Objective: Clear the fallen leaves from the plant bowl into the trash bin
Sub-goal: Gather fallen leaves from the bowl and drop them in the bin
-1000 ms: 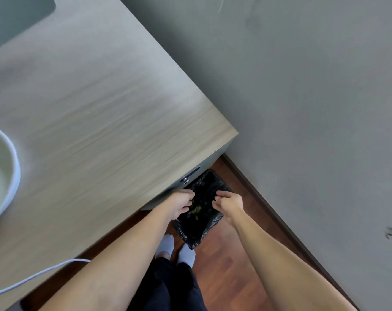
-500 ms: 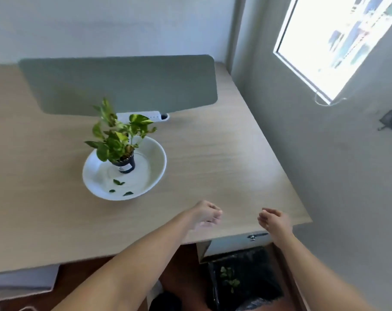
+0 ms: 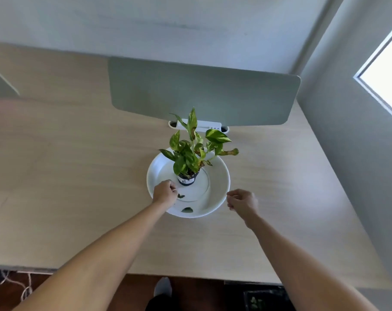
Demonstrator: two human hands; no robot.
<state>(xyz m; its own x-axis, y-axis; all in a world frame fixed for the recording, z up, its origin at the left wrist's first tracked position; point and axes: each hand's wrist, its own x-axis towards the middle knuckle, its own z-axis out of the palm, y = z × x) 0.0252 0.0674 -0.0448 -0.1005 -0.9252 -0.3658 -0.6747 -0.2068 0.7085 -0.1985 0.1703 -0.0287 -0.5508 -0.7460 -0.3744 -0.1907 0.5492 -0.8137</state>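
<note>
Leaves lying light and limp in plant bowl; left hand pinching toward one, contact unclear, right hand hovering loosely curled, empty.

Plant pot at centre of bowl; fallen leaves at 6 and 7 o'clock inside; trash bin below desk at 5 o'clock.

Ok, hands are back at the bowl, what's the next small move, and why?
Probably close the left hand on the small leaf right at its fingertips and lift it out. That leaf and a larger one near the front rim of the white bowl remain, while the right hand waits outside the rim.
</note>
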